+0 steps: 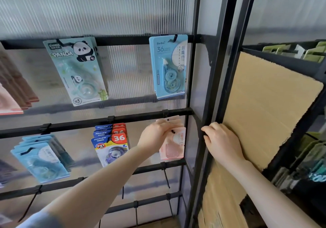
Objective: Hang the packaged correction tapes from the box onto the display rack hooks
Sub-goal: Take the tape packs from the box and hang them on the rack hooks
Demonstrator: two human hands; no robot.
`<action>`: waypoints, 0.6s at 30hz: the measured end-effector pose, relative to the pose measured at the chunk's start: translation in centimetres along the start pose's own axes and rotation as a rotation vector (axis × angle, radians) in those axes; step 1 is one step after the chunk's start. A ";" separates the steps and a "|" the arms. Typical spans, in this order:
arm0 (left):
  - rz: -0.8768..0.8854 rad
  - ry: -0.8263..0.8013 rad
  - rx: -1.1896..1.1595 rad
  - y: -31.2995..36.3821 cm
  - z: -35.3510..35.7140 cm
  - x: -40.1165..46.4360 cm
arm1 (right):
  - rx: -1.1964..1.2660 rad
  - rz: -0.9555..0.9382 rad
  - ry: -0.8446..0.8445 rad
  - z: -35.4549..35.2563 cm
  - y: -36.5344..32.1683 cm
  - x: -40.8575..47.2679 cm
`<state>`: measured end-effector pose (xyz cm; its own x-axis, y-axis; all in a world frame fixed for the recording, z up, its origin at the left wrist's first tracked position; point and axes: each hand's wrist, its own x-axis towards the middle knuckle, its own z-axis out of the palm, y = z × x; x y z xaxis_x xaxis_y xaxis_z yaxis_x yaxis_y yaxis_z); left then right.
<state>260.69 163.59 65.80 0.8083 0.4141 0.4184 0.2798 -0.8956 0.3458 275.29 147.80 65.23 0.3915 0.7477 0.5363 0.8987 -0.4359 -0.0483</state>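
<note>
We start at our left hand [155,136], whose fingers are curled round the top of a pink correction tape pack [173,144], pinching it near its hang hole just under the second black rail [98,121]. Behind the held pack we count about three more pink card tops stacked on the same hook; the hook itself is hidden by our fingers. Our right hand [223,143] lies on the black upright post [210,139] of the display rack, fingertips curled over the post's edge, the palm against a large cardboard sheet [264,107] that stands just beside it.

Moving outward along that same rail, we count four blue-and-red packs marked 36 [111,144] hanging together to the left of the pink ones, then about four light blue packs [40,158] further left. On the top rail [123,40] hang the panda packs [77,70], at least two by the edges we can see, and one blue pack marked 36 [170,65], with a possible second behind it. At the far left edge a fanned stack of brown and pink packs [15,93] shows only in part, too cut off to count. Below, we count several bare black hooks [166,176] on the lower rails.
</note>
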 end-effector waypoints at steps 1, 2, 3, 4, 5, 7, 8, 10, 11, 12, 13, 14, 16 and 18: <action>-0.013 0.005 0.025 -0.1 0.1 0.1 | -0.001 0.005 -0.008 0.1 -0.1 0.0; -0.021 0.011 0.044 -0.2 0.2 0.2 | -0.003 0.012 -0.017 0.1 -0.2 0.1; -0.022 0.019 0.052 -0.3 0.3 0.2 | -0.003 0.019 -0.026 0.2 -0.3 0.1; -0.017 0.031 0.057 -0.5 0.3 0.2 | 0.002 0.025 -0.031 0.2 -0.4 0.2; -0.009 0.046 0.066 -0.6 0.3 0.1 | 0.011 0.028 -0.034 0.2 -0.4 0.2; 0.001 0.090 0.094 -0.8 0.3 -0.2 | 0.023 0.027 -0.029 0.1 -0.5 0.3; 0.001 0.112 0.114 -1.0 0.3 -0.4 | 0.022 0.025 -0.027 0.1 -0.5 0.3; 0.008 0.129 0.169 -1.3 0.1 -1.1 | 0.019 0.026 -0.026 0.1 -0.6 0.1; 0.024 0.139 0.205 -1.5 0.1 -1.5 | 0.019 0.028 -0.024 0.1 -0.7 0.0; 0.043 0.149 0.240 -1.7 -0.1 -2.0 | 0.016 0.029 -0.017 0.2 -0.7 -0.1; 0.054 0.151 0.271 -1.9 -0.3 -2.4 | 0.009 0.025 -0.010 0.2 -0.8 -0.2; 0.064 0.150 0.299 -2.1 -0.5 -2.9 | -0.001 0.016 -0.004 0.3 -1.0 -0.3; 0.076 0.132 0.343 -2.2 -1.2 -3.7 | -0.013 -0.002 0.010 0.4 -1.3 -0.5; 0.076 0.135 0.376 -2.3 -1.9 -4.8 | -0.022 -0.017 0.008 0.2 -1.9 -0.5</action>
<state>255.20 163.96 64.66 0.7657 0.3394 0.5463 0.4120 -0.9111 -0.0114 273.45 148.33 64.84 0.3742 0.7513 0.5436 0.9008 -0.4338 -0.0207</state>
